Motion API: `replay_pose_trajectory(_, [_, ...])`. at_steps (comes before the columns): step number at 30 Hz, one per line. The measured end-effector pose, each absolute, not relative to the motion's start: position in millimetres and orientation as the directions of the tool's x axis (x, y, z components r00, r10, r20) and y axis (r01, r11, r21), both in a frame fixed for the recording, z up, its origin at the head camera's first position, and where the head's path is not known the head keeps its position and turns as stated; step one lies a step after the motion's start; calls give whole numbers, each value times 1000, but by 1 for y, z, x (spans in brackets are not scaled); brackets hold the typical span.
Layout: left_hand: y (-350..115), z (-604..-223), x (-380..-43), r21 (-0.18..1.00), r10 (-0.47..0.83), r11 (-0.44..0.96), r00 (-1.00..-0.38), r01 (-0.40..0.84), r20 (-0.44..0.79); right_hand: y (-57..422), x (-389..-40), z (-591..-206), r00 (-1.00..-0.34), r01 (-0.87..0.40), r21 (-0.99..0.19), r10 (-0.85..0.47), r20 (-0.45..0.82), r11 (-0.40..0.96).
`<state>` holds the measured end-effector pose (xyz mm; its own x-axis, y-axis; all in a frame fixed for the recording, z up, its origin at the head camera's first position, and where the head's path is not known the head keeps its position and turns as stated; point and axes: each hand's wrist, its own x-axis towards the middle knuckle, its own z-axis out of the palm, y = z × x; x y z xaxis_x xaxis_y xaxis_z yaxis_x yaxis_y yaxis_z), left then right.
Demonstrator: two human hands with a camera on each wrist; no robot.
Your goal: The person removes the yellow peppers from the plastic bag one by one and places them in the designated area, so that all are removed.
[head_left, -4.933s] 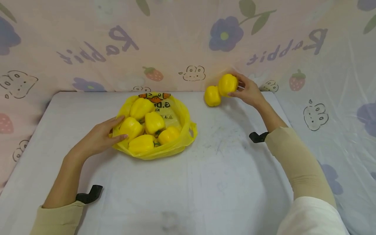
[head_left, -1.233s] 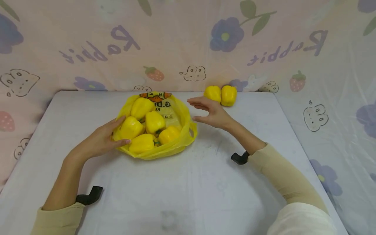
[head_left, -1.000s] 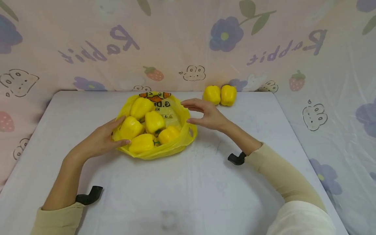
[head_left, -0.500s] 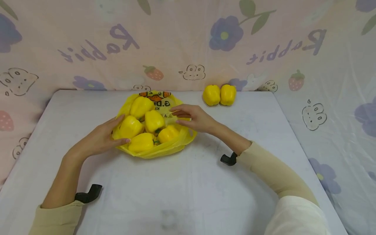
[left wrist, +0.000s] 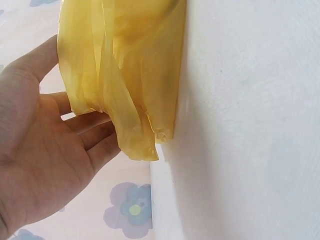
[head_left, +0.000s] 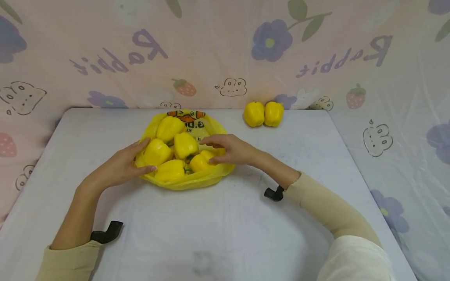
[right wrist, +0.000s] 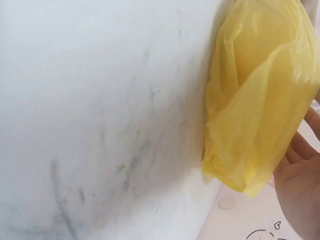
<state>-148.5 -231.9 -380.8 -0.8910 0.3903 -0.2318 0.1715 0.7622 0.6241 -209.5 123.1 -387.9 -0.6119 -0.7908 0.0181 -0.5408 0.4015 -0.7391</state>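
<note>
A yellow plastic bag [head_left: 186, 185] with a duck print stands with its mouth spread, holding several yellow bell peppers [head_left: 157, 152]. My left hand [head_left: 117, 166] holds the bag's left side, thumb over the rim and fingers along the outer wall; in the left wrist view the bag [left wrist: 125, 65] partly hides those fingers. From the right, my right hand [head_left: 237, 150] reaches over the rim with spread, bent fingers. Its thumb tip lies right at the rightmost bell pepper [head_left: 200, 161], while the fingertips are above it. In the right wrist view the bag [right wrist: 255, 110] covers most of the fingers.
Two more yellow bell peppers [head_left: 254, 114] stand side by side at the table's back edge, right of the bag. A white-covered table [head_left: 225, 230] extends toward me. Behind it hangs a printed cloth [head_left: 211, 47] with rabbits and flowers.
My right hand set a second bell pepper beside the first at the back, released it, then moved left and down over the bag to the rightmost pepper. My left hand stayed at the bag.
</note>
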Motion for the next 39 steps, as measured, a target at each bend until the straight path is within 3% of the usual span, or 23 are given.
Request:
replay_pose_trajectory(12, [-232,-381,-147,620,398,760,-894,196,-205,125,-203,-391,-519,-560,-727,-852,-65,397])
replay_pose_trajectory(28, [-232,-381,-148,615,394,766,-893,188,-218,123,-200,-404,-532,-570,-696,-842,-93,437])
replay_pose_trajectory(39, [-233,-382,-148,614,394,767,-892,186,-221,125,-200,-405,-532,-590,-695,-845,-46,410])
